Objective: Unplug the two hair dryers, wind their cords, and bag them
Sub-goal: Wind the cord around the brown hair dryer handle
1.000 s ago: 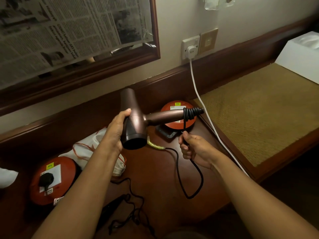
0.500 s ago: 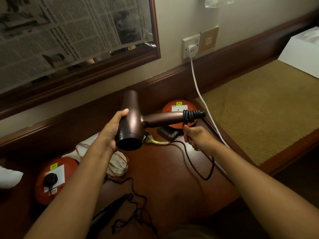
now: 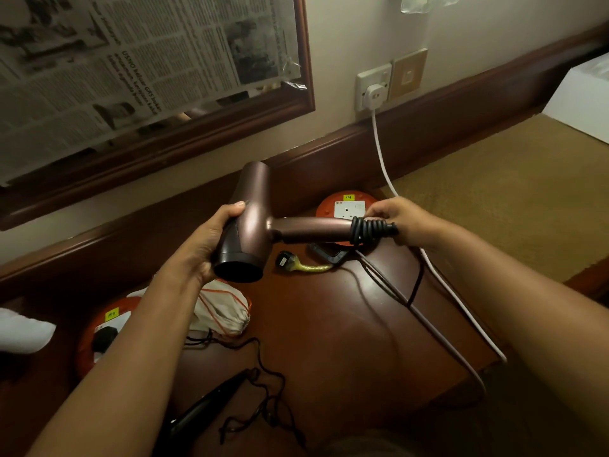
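My left hand [image 3: 206,240] grips the barrel of a bronze hair dryer [image 3: 253,225], held above the wooden desk with its handle pointing right. Several turns of its black cord [image 3: 370,229] are wound around the handle's end. My right hand [image 3: 400,221] pinches the cord at that end. The rest of the cord [image 3: 417,285] hangs to the desk, and its black plug [image 3: 286,260] lies unplugged there. A black hair dryer [image 3: 211,407] lies at the near edge with a tangled cord [image 3: 263,404]. A white drawstring bag [image 3: 220,308] lies under my left forearm.
Two round orange socket reels sit on the desk: one [image 3: 329,206] behind the handle, one [image 3: 95,328] at left with a black plug in it. A white cable [image 3: 382,153] runs from a wall socket [image 3: 374,89] across the desk. A white box [image 3: 580,103] stands far right.
My right hand has risen from below the handle to its far end, carrying the cord up. Another turn of cord lies on the handle. The loose loop on the desk has shrunk.
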The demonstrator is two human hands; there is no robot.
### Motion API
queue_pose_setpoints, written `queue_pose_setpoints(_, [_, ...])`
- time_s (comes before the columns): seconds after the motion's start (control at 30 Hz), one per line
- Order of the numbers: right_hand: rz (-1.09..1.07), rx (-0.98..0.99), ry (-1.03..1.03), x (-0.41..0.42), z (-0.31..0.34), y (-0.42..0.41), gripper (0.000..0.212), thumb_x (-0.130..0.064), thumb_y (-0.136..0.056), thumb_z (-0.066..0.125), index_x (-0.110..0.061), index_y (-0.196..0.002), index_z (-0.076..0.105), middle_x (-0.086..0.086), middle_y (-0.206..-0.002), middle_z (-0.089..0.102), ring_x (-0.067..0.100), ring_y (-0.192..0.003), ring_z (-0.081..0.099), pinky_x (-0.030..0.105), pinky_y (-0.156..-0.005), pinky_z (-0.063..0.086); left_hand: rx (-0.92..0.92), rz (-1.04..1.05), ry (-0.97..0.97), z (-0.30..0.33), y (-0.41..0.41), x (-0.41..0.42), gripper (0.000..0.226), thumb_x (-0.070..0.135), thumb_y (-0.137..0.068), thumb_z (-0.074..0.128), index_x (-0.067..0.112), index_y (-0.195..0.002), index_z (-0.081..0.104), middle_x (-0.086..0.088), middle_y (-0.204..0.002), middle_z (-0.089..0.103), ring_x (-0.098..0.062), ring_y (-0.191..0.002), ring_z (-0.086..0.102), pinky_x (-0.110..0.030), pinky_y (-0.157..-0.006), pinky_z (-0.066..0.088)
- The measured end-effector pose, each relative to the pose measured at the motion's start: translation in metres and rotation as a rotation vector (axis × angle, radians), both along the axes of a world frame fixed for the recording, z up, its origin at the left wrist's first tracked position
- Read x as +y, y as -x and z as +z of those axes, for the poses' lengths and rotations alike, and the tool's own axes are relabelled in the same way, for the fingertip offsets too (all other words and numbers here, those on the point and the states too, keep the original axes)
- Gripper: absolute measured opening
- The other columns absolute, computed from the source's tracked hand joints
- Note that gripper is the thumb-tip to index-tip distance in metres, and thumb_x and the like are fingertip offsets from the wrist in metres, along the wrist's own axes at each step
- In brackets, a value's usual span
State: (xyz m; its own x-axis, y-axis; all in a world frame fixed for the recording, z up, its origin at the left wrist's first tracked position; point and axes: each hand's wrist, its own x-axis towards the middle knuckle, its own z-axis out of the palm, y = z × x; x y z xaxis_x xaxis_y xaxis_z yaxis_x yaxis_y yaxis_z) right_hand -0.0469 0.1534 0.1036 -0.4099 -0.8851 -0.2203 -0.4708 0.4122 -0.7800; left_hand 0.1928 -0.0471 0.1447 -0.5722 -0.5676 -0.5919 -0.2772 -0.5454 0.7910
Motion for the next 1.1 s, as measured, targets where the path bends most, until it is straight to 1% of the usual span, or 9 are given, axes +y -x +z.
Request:
queue_pose_setpoints(0.07, [-0.028,0.043,0.036,-0.004,0.011,0.004,0.006,-0.008,-0.087,0.063,-0.004,-0.087,0.068,0.016,-0.082,0.066,0.015,-0.071,0.060,0.030,-0.066,0.048,0.006,-0.007,0.022,0.002,-0.002,-0.003,0.057,0.041,-0.064,0.072,0.012,-0.110,0.053,-0.016,-0.099,0.066,-0.028,-0.079,0.065,-0.035,-0.071,0.056])
queue_pose_setpoints(0.17, [-0.047,0.188,0.040,-0.008,0.029,0.003,0.012,-0.022,-0.085,0.069,-0.010,-0.086,0.072,0.009,-0.081,0.068,0.017,-0.075,0.061,0.032,-0.068,0.049,-0.012,-0.030,0.103,0.004,-0.004,-0.006,0.049,0.041,-0.074,0.069,0.015,-0.111,0.053,-0.016,-0.102,0.066,-0.028,-0.079,0.065,-0.037,-0.073,0.054])
queue_pose_setpoints(0.27, [-0.060,0.271,0.062,-0.011,0.045,-0.003,0.011,-0.022,-0.081,0.072,-0.013,-0.087,0.073,0.004,-0.083,0.069,0.014,-0.079,0.063,0.025,-0.067,0.049,-0.017,-0.043,0.213,0.004,-0.004,-0.004,0.032,0.039,-0.082,0.066,0.021,-0.106,0.055,-0.014,-0.100,0.065,-0.023,-0.073,0.066,-0.033,-0.064,0.054])
queue_pose_setpoints(0.47, [-0.060,0.375,0.045,-0.010,0.054,-0.018,0.007,-0.018,-0.082,0.072,-0.012,-0.084,0.073,0.003,-0.081,0.068,0.007,-0.070,0.061,0.019,-0.059,0.048,-0.025,-0.086,0.388,0.002,-0.005,0.003,0.062,0.047,-0.070,0.070,0.026,-0.126,0.052,-0.010,-0.110,0.065,-0.023,-0.083,0.068,-0.031,-0.061,0.054])
queue_pose_setpoints(0.57, [-0.076,0.400,0.063,-0.008,0.053,-0.029,0.007,-0.016,-0.084,0.069,-0.010,-0.085,0.072,0.004,-0.083,0.067,0.013,-0.074,0.062,0.028,-0.063,0.054,0.000,-0.026,0.438,0.000,-0.003,0.010,0.049,0.036,-0.086,0.064,0.022,-0.130,0.049,-0.007,-0.106,0.064,-0.020,-0.082,0.066,-0.025,-0.055,0.053])
queue_pose_setpoints(0.73, [-0.152,0.481,0.076,-0.004,0.047,-0.052,0.016,-0.017,-0.090,0.056,-0.010,-0.090,0.071,0.008,-0.084,0.067,0.024,-0.081,0.062,0.039,-0.074,0.054,0.029,0.102,0.448,-0.004,-0.003,0.021,0.045,0.030,-0.087,0.063,0.019,-0.130,0.052,-0.005,-0.104,0.065,-0.016,-0.079,0.066,-0.022,-0.052,0.052])
queue_pose_setpoints(0.9, [-0.234,0.258,0.160,0.003,0.036,-0.082,0.026,-0.010,-0.094,0.040,-0.009,-0.103,0.064,0.008,-0.087,0.061,0.020,-0.077,0.055,0.035,-0.069,0.048,0.057,0.249,0.434,-0.010,-0.005,0.027,0.048,0.031,-0.084,0.066,0.021,-0.130,0.054,-0.007,-0.110,0.066,-0.020,-0.084,0.067,-0.029,-0.060,0.053])
queue_pose_setpoints(1.03, [-0.381,0.112,0.309,0.006,0.019,-0.102,0.032,-0.006,-0.096,0.040,-0.012,-0.121,0.058,-0.002,-0.089,0.056,0.005,-0.072,0.050,0.011,-0.058,0.037,0.094,0.323,0.405,-0.011,-0.006,0.035,0.041,0.030,-0.083,0.068,0.025,-0.122,0.059,-0.006,-0.106,0.067,-0.020,-0.082,0.067,-0.029,-0.061,0.053])
queue_pose_setpoints(1.1, [-0.458,0.023,0.366,0.008,0.011,-0.110,0.029,-0.007,-0.096,0.043,-0.014,-0.120,0.057,-0.006,-0.085,0.056,0.000,-0.066,0.049,0.009,-0.056,0.039,0.106,0.342,0.386,-0.011,-0.007,0.037,0.042,0.029,-0.082,0.069,0.024,-0.122,0.059,-0.005,-0.103,0.068,-0.019,-0.080,0.067,-0.028,-0.060,0.053])
